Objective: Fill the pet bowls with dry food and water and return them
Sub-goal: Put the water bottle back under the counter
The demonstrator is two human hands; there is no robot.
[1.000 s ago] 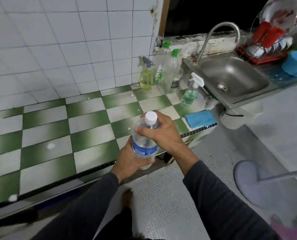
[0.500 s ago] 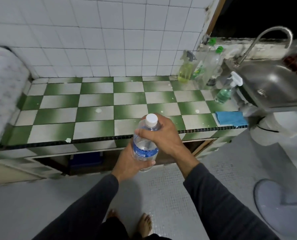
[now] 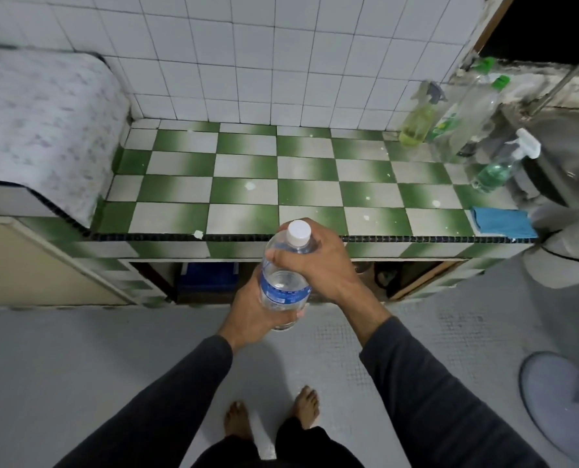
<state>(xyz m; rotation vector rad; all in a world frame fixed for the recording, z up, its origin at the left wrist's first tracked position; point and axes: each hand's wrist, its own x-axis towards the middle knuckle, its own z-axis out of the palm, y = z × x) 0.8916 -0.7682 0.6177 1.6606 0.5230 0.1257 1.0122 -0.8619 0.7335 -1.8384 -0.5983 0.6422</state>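
- We are holding a clear water bottle out in front of us with both hands, above the grey floor and just short of the front edge of the green-and-white checked counter.
- Our left hand is cupping the lower body of the bottle from below and behind, fingers wrapping round under the blue label, so it is carrying the weight.
- Our right hand is coming over from the right and closing round the shoulder and neck, thumb lying across the near side just under the white cap; the cap itself is poking out bare above the fingers.
- The bottle's long axis is running nearly upright, leaning a little away from us, base toward the left palm and cap toward the counter.
- That is the relation the coming move hangs on, as we judge it: the cap is sitting directly above the right-hand grip, so the right fingers are the nearer ones to slide up and twist it while the left hand is steadying the body.
- The cap is on, so we are taking the water step as not yet begun.
- No pet bowl is showing anywhere in view, so we cannot say which way the pour will have to go.
- Off to the right, well apart from our hands, spray bottles are standing near the sink, and a blue cloth is lying at the counter's edge.
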